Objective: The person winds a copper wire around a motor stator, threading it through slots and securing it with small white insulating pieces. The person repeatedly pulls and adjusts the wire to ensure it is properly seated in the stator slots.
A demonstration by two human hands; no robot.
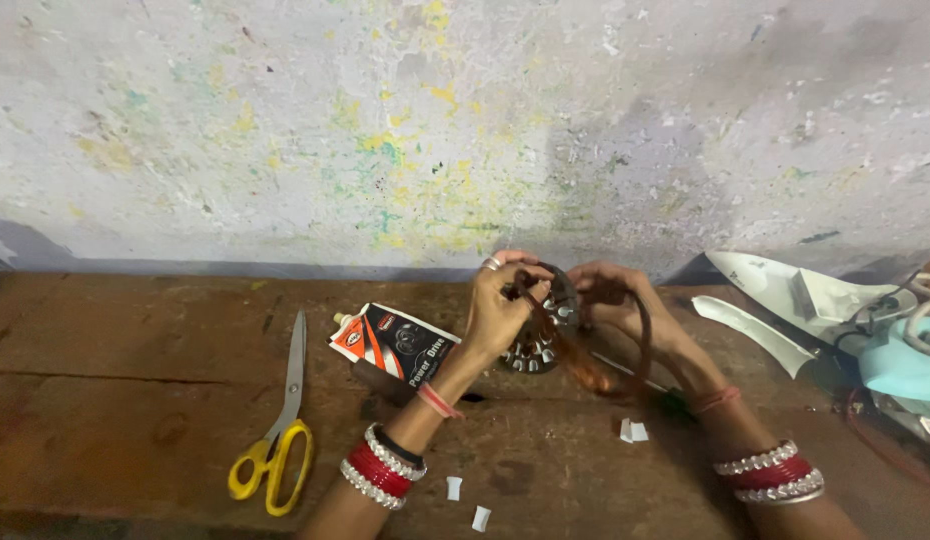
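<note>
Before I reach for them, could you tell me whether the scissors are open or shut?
Shut: the scissors lie flat on the table, blades together, yellow handles side by side.

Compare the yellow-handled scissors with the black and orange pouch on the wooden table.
The yellow-handled steel scissors are long and thin; the black and orange soft pouch with a small nozzle is broad and flat. The scissors lie closed, farther from the left hand; the pouch lies right beside that wrist. Both rest untouched on the brown wooden table.
</note>
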